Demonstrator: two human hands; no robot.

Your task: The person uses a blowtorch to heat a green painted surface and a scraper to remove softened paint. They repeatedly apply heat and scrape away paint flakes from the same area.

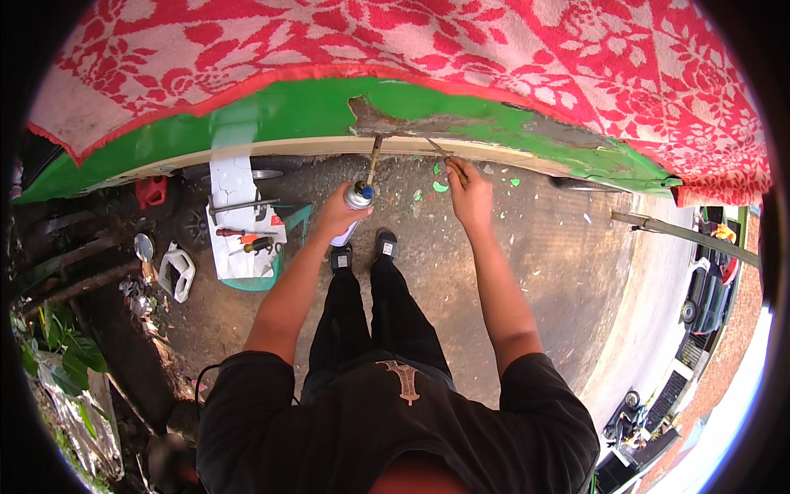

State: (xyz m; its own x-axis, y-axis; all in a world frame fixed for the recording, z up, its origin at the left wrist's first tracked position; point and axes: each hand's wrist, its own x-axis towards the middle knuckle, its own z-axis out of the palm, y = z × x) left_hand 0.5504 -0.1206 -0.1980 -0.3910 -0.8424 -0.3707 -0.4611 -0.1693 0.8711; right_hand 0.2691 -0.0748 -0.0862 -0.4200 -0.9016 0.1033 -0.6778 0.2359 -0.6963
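My left hand (336, 213) grips the canister of a gas blowtorch (357, 199), its brass-coloured nozzle (375, 155) pointing at the lower edge of a green painted vehicle panel (290, 111). The nozzle tip looks close to a bare grey-brown patch (389, 118) where paint has come off; no flame can be made out. In my right hand (473, 196) is a scraper (457, 168) with a wooden handle. Its thin blade angles toward the panel's cream lower trim (321, 146); whether it touches is unclear. Green paint flakes (440, 186) lie on the ground below.
A red-and-pink floral blanket (432, 43) drapes over the panel. To the left, a teal stool (247, 283) carries white sheeting (231, 176) and several screwdrivers (258, 244). Nearby are a red jug (151, 192) and white plastic frame (177, 272). A pole (685, 238) juts in at right.
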